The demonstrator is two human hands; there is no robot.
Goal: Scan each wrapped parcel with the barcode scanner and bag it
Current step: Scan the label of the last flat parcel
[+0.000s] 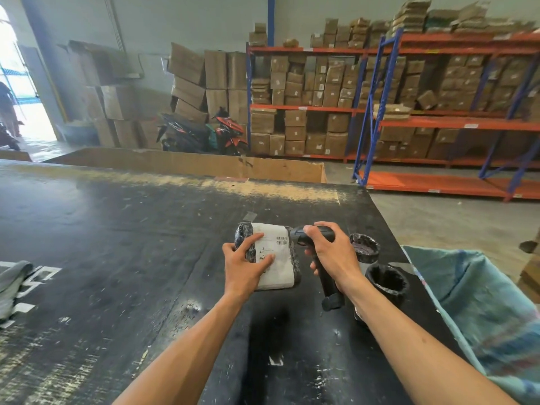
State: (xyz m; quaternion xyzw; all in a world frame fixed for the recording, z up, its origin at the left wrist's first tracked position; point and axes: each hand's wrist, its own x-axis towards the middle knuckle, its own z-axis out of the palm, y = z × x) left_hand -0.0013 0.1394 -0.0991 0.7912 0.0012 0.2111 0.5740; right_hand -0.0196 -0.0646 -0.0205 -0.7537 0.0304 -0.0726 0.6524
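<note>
From the head camera, a wrapped parcel (270, 255) is seen lying on the scuffed black table (102, 258), its white label facing up with small barcodes that are too fine to be read. It is pressed flat by the left hand (245, 264), fingers spread across the label, so part of the black wrapping is hidden. Just beside it, the barcode scanner (318, 258) is clenched in the right hand (333, 252), its head pointed at the label; the trigger is covered by the fingers. Two black-lined cups (385, 280) are partly blocked by the right wrist. A teal woven sack (482, 311) is cut off at the right edge.
</note>
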